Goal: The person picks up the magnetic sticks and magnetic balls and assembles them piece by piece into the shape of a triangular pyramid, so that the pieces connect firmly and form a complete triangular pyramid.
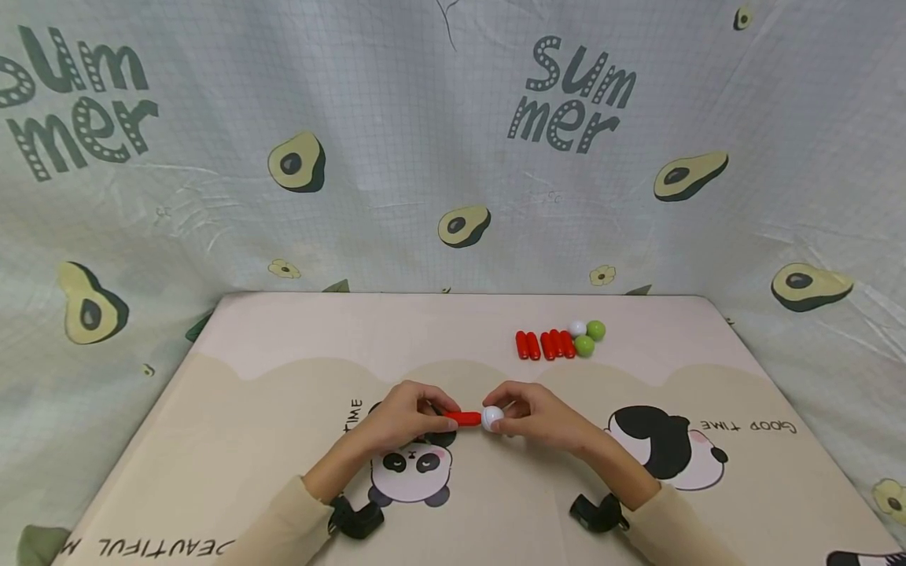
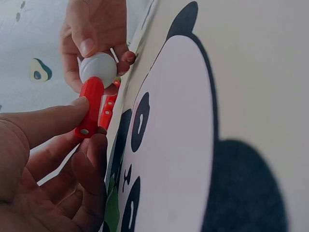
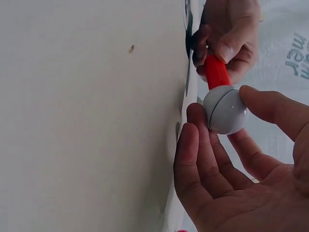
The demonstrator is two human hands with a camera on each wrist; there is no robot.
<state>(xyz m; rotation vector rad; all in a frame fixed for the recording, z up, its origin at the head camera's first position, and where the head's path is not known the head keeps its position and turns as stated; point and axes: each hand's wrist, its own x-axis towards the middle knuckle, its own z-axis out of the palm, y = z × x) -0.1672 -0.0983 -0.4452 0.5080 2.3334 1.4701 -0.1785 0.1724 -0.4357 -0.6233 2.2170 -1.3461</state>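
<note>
The red magnetic-looking rod [image 1: 468,419] lies level just above or on the panda-printed tablecloth [image 1: 283,440], its right end against the white ball [image 1: 491,418]; whether the two are fastened cannot be told. The left hand [image 1: 410,415] pinches the rod between thumb and fingers, and the right hand [image 1: 539,415] pinches the ball. The step in hand looks like fitting rod to ball; the next move seems to call for steady alignment and gentle pressure. Farther back sit five red rods [image 1: 548,347], two green balls [image 1: 584,346] and a second white ball [image 1: 576,328].
</note>
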